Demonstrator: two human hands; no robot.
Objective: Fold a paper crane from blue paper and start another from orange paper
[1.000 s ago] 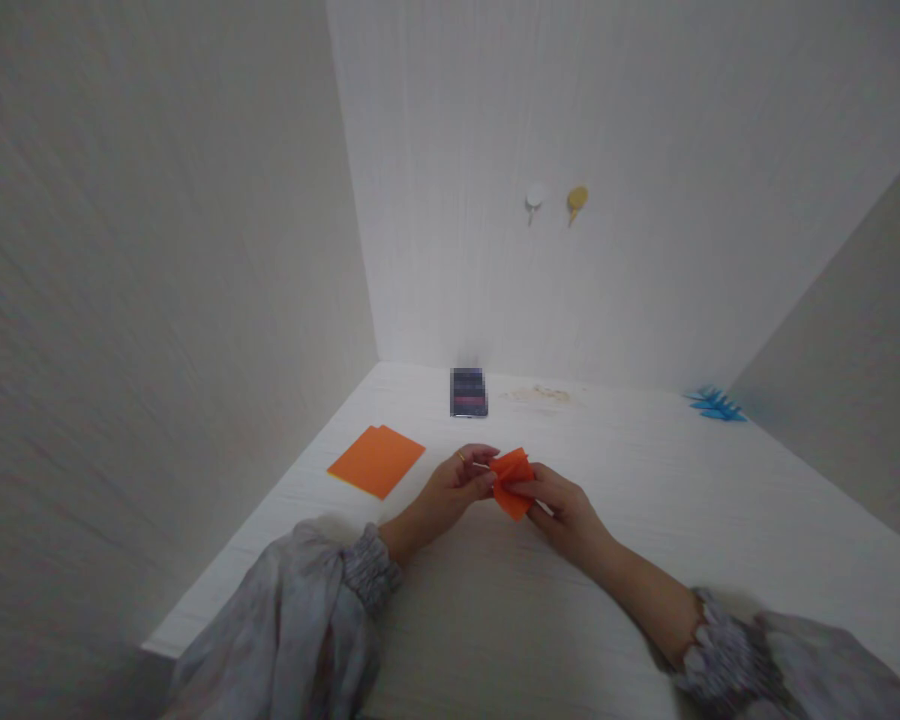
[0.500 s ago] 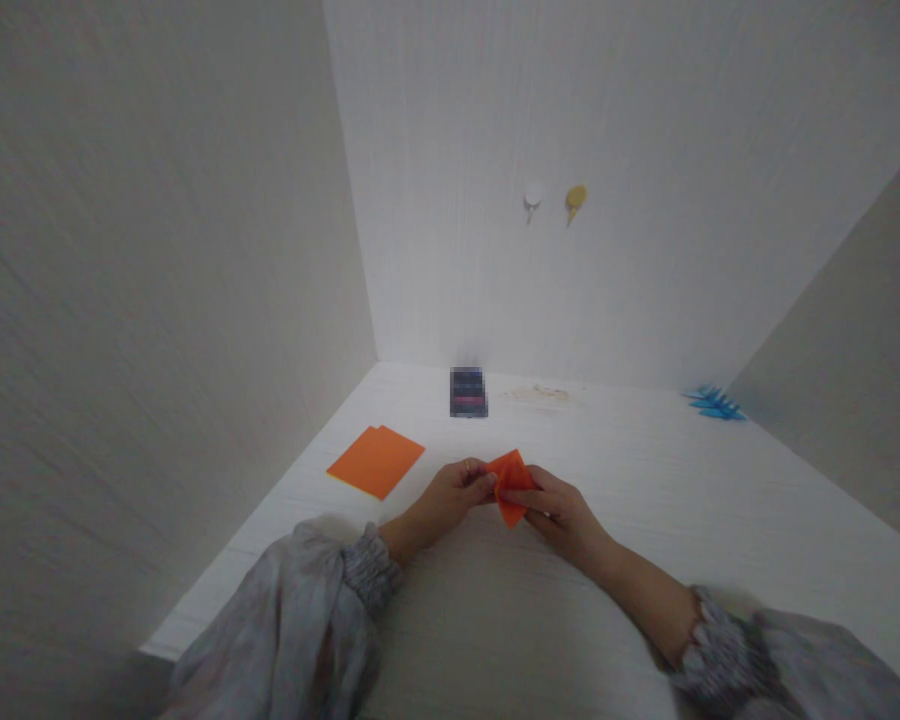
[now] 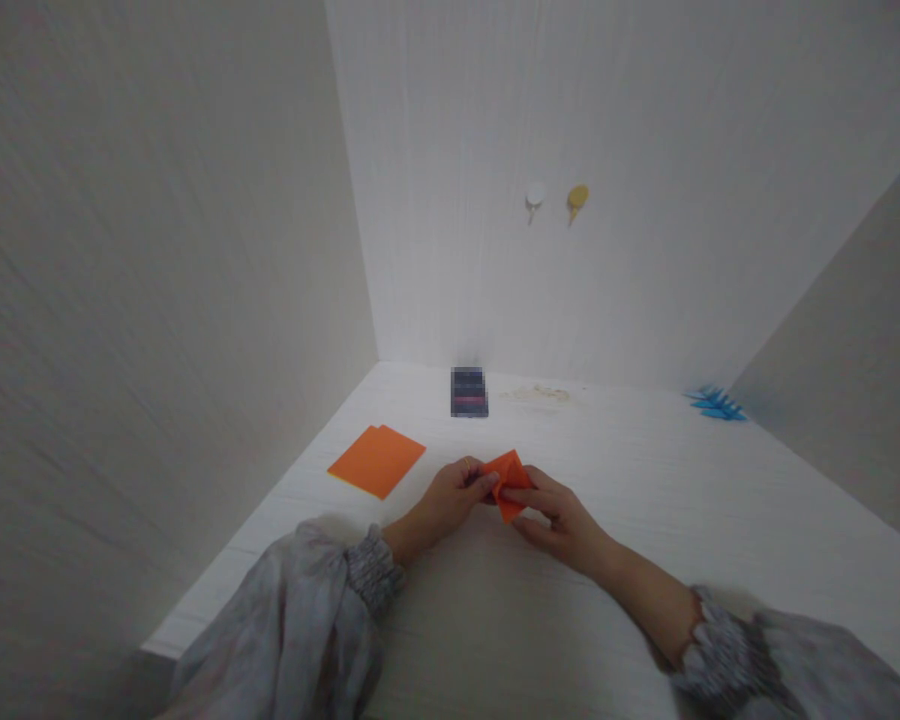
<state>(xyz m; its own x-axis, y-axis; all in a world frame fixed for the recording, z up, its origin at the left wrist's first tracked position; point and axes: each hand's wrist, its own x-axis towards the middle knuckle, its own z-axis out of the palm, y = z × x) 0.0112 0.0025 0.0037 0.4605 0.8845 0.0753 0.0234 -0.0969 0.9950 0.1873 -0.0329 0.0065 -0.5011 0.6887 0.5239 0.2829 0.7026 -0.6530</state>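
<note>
A small folded piece of orange origami paper (image 3: 511, 468) is held between my two hands above the white table. My left hand (image 3: 457, 492) pinches its left corner between thumb and fingers, a ring on one finger. From the right, my right hand (image 3: 566, 518) grips the paper's other side, its index finger lying across the folded front and its thumb near the lower tip. Part of the paper's back is hidden by the fingers. Left of my left hand lies a stack of orange paper squares (image 3: 377, 462), slightly fanned.
A dark pixelated rectangle (image 3: 469, 392) is on the table (image 3: 615, 600) by the back wall. Blue folded paper pieces (image 3: 718, 403) sit in the back right corner. A white hook (image 3: 534, 198) and a yellow hook (image 3: 577, 198) are on the wall. Side walls border both sides.
The orange paper has turned slightly and shifted a little left in my hands. My right thumb has moved lower, near the paper's bottom tip. Everything else stays in place.
</note>
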